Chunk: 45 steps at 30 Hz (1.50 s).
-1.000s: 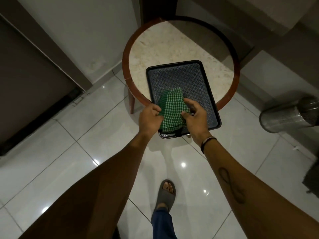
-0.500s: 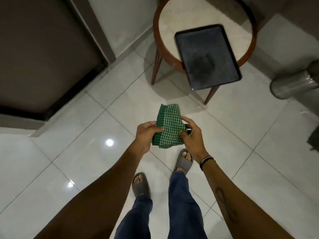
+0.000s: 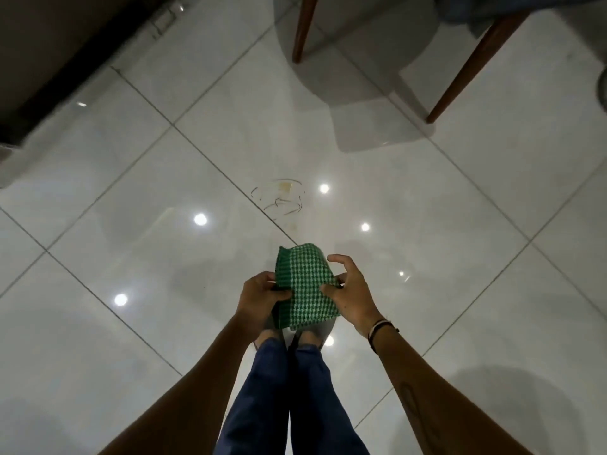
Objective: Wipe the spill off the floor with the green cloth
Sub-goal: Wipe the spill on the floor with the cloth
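Note:
The green checked cloth (image 3: 303, 285), folded, is held in the air above my feet. My left hand (image 3: 259, 295) grips its left edge. My right hand (image 3: 349, 292) holds its right side with thumb and lower fingers, while the upper fingers are spread. On the glossy white tiled floor (image 3: 131, 264), just ahead of the cloth, lies the spill (image 3: 279, 198): thin brownish rings and a small yellowish patch beside a tile joint.
Two brown table legs (image 3: 301, 26) stand at the top, with the table's shadow on the tiles between them. A dark door threshold (image 3: 65, 77) runs along the upper left. My two feet in grey slippers (image 3: 294, 336) stand below the cloth.
The cloth was lifted off the black tray on the round table and carried back with both hands. The view tipped down to the floor, and the spill came into sight.

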Available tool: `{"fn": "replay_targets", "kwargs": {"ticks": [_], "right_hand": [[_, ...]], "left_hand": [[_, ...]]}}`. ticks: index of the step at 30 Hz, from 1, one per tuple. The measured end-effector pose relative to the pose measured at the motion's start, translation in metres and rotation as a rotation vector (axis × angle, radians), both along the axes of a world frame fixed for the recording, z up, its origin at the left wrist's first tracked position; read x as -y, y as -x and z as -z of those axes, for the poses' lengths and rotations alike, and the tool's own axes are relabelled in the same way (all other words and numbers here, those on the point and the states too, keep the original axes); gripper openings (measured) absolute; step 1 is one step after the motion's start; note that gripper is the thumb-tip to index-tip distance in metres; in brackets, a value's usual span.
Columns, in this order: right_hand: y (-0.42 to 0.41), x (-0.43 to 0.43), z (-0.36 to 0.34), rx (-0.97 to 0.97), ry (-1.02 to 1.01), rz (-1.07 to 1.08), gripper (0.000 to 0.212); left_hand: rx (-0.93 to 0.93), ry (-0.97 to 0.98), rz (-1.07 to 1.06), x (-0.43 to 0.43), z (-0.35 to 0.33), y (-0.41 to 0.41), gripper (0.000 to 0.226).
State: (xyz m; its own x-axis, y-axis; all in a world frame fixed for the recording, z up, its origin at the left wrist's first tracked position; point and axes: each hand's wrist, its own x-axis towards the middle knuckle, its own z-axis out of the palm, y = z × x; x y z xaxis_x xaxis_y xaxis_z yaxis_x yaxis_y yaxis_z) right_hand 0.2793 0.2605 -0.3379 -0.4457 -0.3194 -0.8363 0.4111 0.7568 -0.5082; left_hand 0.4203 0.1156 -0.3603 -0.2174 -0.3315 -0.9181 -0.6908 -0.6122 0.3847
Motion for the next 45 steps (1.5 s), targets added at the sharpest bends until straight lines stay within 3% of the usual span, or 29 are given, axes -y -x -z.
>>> {"fn": "replay_targets", "kwargs": {"ticks": [5,11,14,16,20,23,28,32,38,42,45], "right_hand": [[-0.010,-0.006,0.090,-0.210,-0.021,-0.212,0.057],[-0.011,-0.002,0.214,-0.539,-0.028,-0.330,0.048],[-0.013,-0.006,0.274,-0.628,-0.153,-0.467,0.060],[-0.016,-0.001,0.308,-0.740,-0.198,-0.604,0.069],[-0.022,0.028,0.368,-0.886,-0.105,-0.902,0.076],[-0.023,0.063,0.402,-1.023,-0.104,-0.894,0.077],[-0.026,0.056,0.416,-1.131,0.080,-1.076,0.077],[0.018,0.011,0.402,-1.139,-0.092,-0.996,0.080],[0.022,0.091,0.414,-1.173,-0.053,-0.997,0.085],[0.006,0.031,0.415,-1.140,-0.009,-1.100,0.088],[0.050,-0.007,0.413,-1.138,-0.228,-0.938,0.087]], "left_hand": [[0.070,0.132,0.138,-0.009,0.093,-0.012,0.023],[-0.032,0.340,0.307,0.014,0.209,0.015,0.020],[-0.081,0.442,0.471,0.024,0.259,0.024,0.034],[-0.052,0.631,0.605,0.027,0.286,0.017,0.045],[0.073,0.950,0.788,0.037,0.335,-0.014,0.065],[0.135,1.080,0.883,0.051,0.371,-0.037,0.070],[0.159,1.209,0.858,0.074,0.396,-0.045,0.074],[0.159,1.225,0.879,0.077,0.402,-0.041,0.076],[0.175,1.290,0.903,0.078,0.411,-0.043,0.077],[0.173,1.276,0.891,0.078,0.407,-0.041,0.078],[0.164,1.287,0.889,0.077,0.410,-0.044,0.078]]}}
